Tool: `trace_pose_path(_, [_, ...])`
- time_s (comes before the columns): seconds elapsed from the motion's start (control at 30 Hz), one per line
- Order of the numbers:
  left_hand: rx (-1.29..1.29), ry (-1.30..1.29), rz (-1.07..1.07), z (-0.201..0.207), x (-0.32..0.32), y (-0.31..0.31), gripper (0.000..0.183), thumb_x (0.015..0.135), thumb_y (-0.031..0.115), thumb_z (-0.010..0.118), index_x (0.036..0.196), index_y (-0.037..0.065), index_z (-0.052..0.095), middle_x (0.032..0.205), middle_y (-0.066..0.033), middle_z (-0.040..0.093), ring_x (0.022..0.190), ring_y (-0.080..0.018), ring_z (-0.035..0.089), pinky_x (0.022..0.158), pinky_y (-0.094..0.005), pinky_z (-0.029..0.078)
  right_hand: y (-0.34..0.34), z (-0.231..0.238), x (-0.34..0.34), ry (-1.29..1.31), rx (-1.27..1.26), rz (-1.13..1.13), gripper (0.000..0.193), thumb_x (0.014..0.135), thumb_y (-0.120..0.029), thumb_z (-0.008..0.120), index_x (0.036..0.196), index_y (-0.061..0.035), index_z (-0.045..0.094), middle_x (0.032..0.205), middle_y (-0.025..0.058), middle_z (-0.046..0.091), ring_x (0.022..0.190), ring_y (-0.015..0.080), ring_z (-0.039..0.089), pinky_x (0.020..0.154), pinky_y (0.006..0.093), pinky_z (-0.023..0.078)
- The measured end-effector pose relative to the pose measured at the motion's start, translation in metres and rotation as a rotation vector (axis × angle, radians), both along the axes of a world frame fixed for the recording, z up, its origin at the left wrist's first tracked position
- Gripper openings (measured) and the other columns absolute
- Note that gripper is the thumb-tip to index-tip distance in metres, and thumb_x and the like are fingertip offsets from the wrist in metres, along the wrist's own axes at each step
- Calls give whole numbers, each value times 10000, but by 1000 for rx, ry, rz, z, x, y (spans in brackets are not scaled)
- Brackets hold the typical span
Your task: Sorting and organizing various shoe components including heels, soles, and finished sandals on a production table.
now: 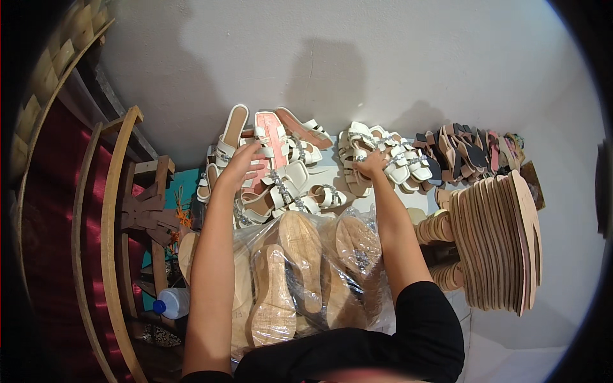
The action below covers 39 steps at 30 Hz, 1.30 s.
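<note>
My left hand (240, 167) reaches over a loose heap of white sandals, its fingers spread beside a white sandal with a pink insole (271, 137). Nothing shows in its grip. To the right, my right hand (373, 165) closes on a white sandal (361, 145) with a silvery ornamented strap, at the left end of a packed row. Part of that sandal is hidden under the fingers. In front of the left heap lies another white sandal (290, 182) with a beaded strap.
Wooden shoe lasts (274, 293) in clear plastic sit close before me, between my forearms. A tall stack of sole-shaped pieces (495, 242) stands at the right. Dark sandals (469, 153) continue the row along the wall. A wooden rack (112, 249) and a blue-capped bottle (171, 303) are left.
</note>
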<state>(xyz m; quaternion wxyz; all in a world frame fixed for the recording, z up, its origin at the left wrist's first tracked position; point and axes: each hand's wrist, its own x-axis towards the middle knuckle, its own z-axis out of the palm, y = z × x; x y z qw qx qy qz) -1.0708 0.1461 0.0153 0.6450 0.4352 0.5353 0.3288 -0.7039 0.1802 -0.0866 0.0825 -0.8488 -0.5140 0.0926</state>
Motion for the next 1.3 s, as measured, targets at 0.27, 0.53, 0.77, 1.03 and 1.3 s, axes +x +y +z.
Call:
trace_pose_path(0.27, [-5, 17, -10, 1, 4, -2, 607, 797, 500, 456, 1225, 78, 372, 1172, -132, 466, 1039, -259, 475, 889, -402, 337, -8, -6, -2, -19, -206, -34, 995, 515, -466, 719, 1285, -69, 230, 1329, 213, 197, 1243, 357, 179, 985, 453, 226])
trace_pose_path(0.53, [-6, 27, 0, -1, 2, 2, 557, 813, 478, 448, 1204, 86, 384, 1163, -128, 469, 1044, -263, 470, 882, -397, 342, 1, 14, 25, -129, 121, -184, 575, 683, -323, 622, 1179, -93, 445, 1264, 182, 331, 1180, 346, 315, 921, 460, 315])
trace_pose_path(0.77, [11, 51, -10, -5, 1, 2, 588, 822, 491, 426, 1224, 67, 361, 1179, -142, 461, 1063, -274, 466, 902, -406, 335, -12, -5, 61, -100, -85, -483, 883, 591, -224, 719, 1310, -227, 206, 1318, 161, 233, 1182, 405, 286, 875, 553, 355])
trace_pose_path(1.03, [-4, 71, 20, -7, -4, 0, 554, 809, 488, 467, 1173, 76, 393, 1176, -141, 463, 1038, -270, 471, 887, -400, 353, -11, -7, 45, -53, -76, -489, 758, 697, -329, 642, 1288, -203, 184, 1264, 232, 253, 1047, 505, 378, 770, 566, 421])
trace_pose_path(1.3, [3, 56, 6, -7, -2, 2, 580, 808, 499, 460, 1196, 76, 378, 1181, -145, 453, 1052, -278, 462, 892, -408, 347, -9, -2, 58, 58, -132, -445, 846, 643, -310, 657, 1309, -169, 155, 1285, 237, 257, 1115, 468, 351, 872, 513, 387])
